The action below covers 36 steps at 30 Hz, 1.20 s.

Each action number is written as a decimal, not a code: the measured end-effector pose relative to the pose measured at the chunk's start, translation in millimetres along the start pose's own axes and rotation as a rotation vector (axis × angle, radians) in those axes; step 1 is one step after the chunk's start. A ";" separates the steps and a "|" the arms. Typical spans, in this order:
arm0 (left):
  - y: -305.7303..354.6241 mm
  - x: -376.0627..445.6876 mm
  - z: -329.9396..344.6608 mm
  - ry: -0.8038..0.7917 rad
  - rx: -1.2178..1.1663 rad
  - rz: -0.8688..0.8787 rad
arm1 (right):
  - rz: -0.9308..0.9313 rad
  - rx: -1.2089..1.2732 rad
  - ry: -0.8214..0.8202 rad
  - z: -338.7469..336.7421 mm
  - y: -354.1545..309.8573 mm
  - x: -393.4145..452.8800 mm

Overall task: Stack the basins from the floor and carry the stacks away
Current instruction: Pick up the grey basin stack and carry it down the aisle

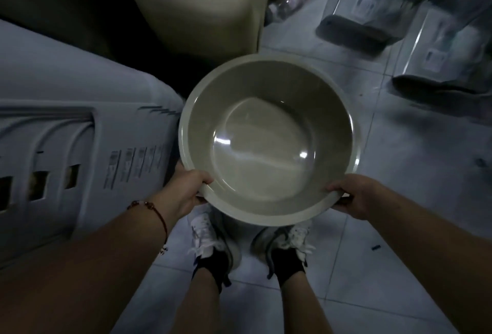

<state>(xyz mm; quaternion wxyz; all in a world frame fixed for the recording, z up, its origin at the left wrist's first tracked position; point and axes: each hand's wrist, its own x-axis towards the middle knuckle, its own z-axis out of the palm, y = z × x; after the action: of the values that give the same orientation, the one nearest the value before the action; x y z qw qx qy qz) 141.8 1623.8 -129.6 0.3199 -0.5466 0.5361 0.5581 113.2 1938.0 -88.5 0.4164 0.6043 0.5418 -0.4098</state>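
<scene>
Glossy grey-green plastic, round and shallow, the basin (269, 139) hangs above the pale tiled floor (399, 163). The left hand (186, 190) grips its rim at 8 o'clock, the right hand (354, 196) at 4 o'clock. A pale moulded plastic crate (66, 134) lies at 9 o'clock.

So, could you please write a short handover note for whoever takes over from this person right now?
Left hand: grip on the near-left rim of the grey-green basin, thumb over the edge.
Right hand: grip on the near-right rim of the same basin.
The basin is lifted off the tiled floor, open side up, above the person's shoes. Whether more basins are nested under it cannot be seen.
A taller beige stack stands just beyond it.
Done: this basin is picked up.
Left: probably set it on a stack, then carry the stacks away.
</scene>
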 end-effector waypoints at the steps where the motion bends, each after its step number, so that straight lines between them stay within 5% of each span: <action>1: -6.8 6.1 -0.5 0.024 0.004 0.005 | 0.001 -0.012 0.005 6.1 7.7 8.3; 10: -55.9 43.8 -12.0 0.070 0.128 0.012 | 0.021 0.155 -0.014 24.4 61.1 55.0; 16: -26.2 32.5 -19.9 0.016 0.463 -0.034 | 0.023 -0.054 -0.053 12.4 50.2 32.6; 22: 45.0 -32.0 -18.6 0.003 0.918 0.400 | -0.475 -0.598 0.177 0.5 -6.4 -38.2; 28: 164.5 -180.7 -6.3 0.086 1.209 0.636 | -0.777 -0.806 0.221 -24.9 -91.9 -218.5; 36: 336.0 -515.8 -64.0 0.359 1.358 1.031 | -1.283 -0.918 0.435 -79.8 -151.4 -599.1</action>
<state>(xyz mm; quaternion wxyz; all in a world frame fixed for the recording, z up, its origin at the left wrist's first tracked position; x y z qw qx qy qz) -56.1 1607.2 456.6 0.1947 -0.0064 0.9759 0.0982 -80.2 1835.9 495.0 0.1922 0.0118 0.9648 -0.1792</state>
